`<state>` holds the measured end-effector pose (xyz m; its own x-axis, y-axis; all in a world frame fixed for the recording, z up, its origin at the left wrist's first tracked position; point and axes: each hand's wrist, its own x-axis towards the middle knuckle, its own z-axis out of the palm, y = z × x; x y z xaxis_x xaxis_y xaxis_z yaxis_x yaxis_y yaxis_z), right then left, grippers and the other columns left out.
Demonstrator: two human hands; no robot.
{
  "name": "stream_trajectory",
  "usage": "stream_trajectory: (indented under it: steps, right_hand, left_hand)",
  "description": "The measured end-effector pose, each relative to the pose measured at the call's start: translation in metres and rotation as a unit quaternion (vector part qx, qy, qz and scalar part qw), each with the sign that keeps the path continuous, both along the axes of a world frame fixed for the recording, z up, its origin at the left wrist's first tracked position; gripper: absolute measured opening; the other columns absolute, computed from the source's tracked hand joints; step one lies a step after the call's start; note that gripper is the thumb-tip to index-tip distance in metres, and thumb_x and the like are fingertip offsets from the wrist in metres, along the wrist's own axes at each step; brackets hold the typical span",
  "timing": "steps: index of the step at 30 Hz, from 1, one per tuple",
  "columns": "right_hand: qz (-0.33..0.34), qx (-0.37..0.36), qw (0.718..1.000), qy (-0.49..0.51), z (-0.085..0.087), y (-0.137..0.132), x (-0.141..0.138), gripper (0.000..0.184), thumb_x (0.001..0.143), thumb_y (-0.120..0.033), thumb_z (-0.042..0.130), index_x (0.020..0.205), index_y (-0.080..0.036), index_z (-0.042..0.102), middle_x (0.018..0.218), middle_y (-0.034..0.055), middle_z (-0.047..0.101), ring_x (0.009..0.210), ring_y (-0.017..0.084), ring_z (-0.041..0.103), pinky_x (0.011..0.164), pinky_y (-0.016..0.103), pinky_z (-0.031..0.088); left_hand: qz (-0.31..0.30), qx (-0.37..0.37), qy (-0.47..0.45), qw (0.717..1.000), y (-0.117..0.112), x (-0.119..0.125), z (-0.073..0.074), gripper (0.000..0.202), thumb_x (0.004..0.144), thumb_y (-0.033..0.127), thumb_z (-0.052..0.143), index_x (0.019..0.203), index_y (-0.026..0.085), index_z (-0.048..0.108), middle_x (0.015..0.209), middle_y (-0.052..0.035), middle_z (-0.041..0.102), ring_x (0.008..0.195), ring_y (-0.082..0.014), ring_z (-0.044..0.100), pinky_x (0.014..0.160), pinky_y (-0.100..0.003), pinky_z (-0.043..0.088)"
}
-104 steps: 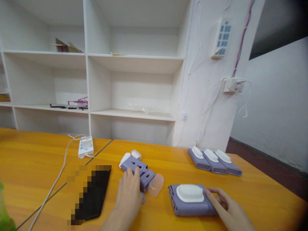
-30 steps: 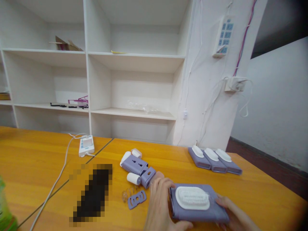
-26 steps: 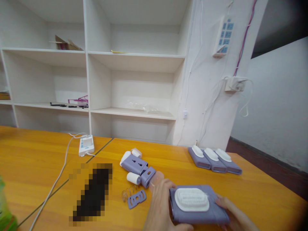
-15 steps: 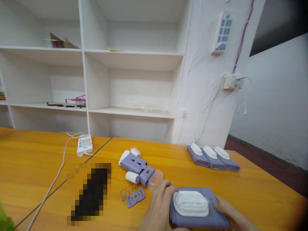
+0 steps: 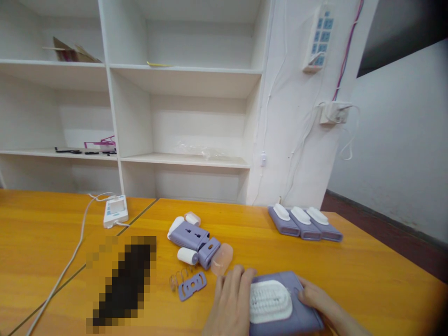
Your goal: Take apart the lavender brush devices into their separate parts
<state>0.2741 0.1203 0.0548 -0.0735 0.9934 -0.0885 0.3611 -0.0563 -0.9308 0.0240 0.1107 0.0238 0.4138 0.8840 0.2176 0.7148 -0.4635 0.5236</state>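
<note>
A purple rectangular case with a white ribbed oval pad (image 5: 271, 301) on top lies at the near edge of the orange table (image 5: 367, 275). My left hand (image 5: 233, 305) rests against the case's left side, fingers stretched forward and together. My right hand (image 5: 324, 310) touches its right side, fingers extended along the edge. Just beyond my left hand lie a translucent peach cap (image 5: 221, 259), purple housing parts (image 5: 194, 239), a white roller (image 5: 187, 255), a wire spring (image 5: 177, 279) and a flat purple plate with holes (image 5: 192, 285).
Three more purple cases with white pads (image 5: 304, 223) sit in a row at the far right of the table. A white power strip with its cable (image 5: 115, 211) lies at the left. A pixelated dark object (image 5: 122, 280) lies nearby. White shelves (image 5: 182, 93) stand behind.
My left hand left the small purple parts and came to the case's left side. The case slid nearer to me between both hands. The view shifted rightward.
</note>
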Motion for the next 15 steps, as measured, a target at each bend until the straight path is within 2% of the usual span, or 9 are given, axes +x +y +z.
stream_trajectory:
  steps: [3,5,9,12,15]
  right_hand:
    - [-0.007,-0.010,1.000,0.002,0.001,0.002,-0.003,0.040,0.067,-0.031,0.063,0.100,-0.020,0.085,0.099,0.0055,0.086,0.117,0.038,0.073,0.109,0.041,0.051]
    - [-0.012,-0.017,1.000,0.003,0.002,0.003,-0.005,0.033,0.067,-0.031,0.065,0.092,-0.024,0.085,0.094,0.0026,0.086,0.118,0.039,0.072,0.110,0.041,0.050]
    - [-0.010,-0.027,1.000,0.012,0.001,-0.001,-0.010,0.025,0.068,-0.033,0.067,0.084,-0.027,0.085,0.092,0.0022,0.086,0.118,0.040,0.071,0.110,0.042,0.050]
    - [0.000,-0.032,0.999,0.028,-0.002,-0.008,-0.016,0.031,0.070,-0.036,0.065,0.090,-0.024,0.084,0.095,0.0050,0.086,0.115,0.039,0.073,0.105,0.042,0.053]
    - [0.010,-0.025,0.999,0.047,-0.006,-0.017,-0.023,0.037,0.074,-0.043,0.062,0.095,-0.022,0.084,0.102,0.0063,0.084,0.117,0.038,0.072,0.104,0.043,0.053]
  left_hand:
    - [0.021,0.022,0.068,0.997,0.000,0.005,0.002,0.049,0.094,0.015,0.054,0.142,0.025,0.059,0.135,-0.0123,0.065,0.127,-0.0353,0.058,0.121,-0.062,0.027]
    - [0.018,0.032,0.085,0.996,-0.001,0.008,0.001,0.047,0.098,0.011,0.044,0.140,0.026,0.061,0.126,-0.0119,0.070,0.121,-0.0337,0.063,0.122,-0.065,0.022]
    - [0.007,0.024,0.048,0.999,-0.002,0.009,-0.004,0.050,0.097,0.011,0.047,0.142,0.027,0.059,0.128,-0.0121,0.071,0.117,-0.0330,0.066,0.119,-0.060,0.029]
    - [0.011,0.021,0.034,0.999,-0.004,0.007,-0.004,0.044,0.096,0.014,0.050,0.136,0.028,0.064,0.119,-0.0103,0.075,0.113,-0.0322,0.068,0.118,-0.056,0.031]
    - [0.013,0.029,0.036,0.999,-0.007,0.006,0.003,0.041,0.098,0.014,0.049,0.132,0.028,0.067,0.116,-0.0098,0.077,0.111,-0.0325,0.070,0.118,-0.058,0.030]
